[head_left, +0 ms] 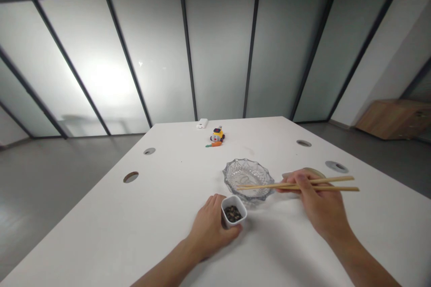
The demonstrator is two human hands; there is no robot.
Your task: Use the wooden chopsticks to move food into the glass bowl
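Observation:
My left hand (213, 225) is wrapped round a small white square cup (243, 216) on the near side of the table. Dark seeds (232, 214), perhaps sunflower seeds, lie inside it. In my right hand (319, 204) is a pair of wooden chopsticks (262, 186), pointing left with their tips close together. Those tips hang over the near part of a clear, scalloped glass bowl (230, 184); whether they touch it I cannot tell. A pale round object (316, 172) is mostly hidden behind my right hand.
On the white table (161, 219), a yellow toy vehicle (217, 134) stands beyond the bowl, with an orange-and-green toy screwdriver (214, 144) before it. Farther back lies a white device (202, 123). Round holes, such as one at left (131, 177), pierce the tabletop near both sides.

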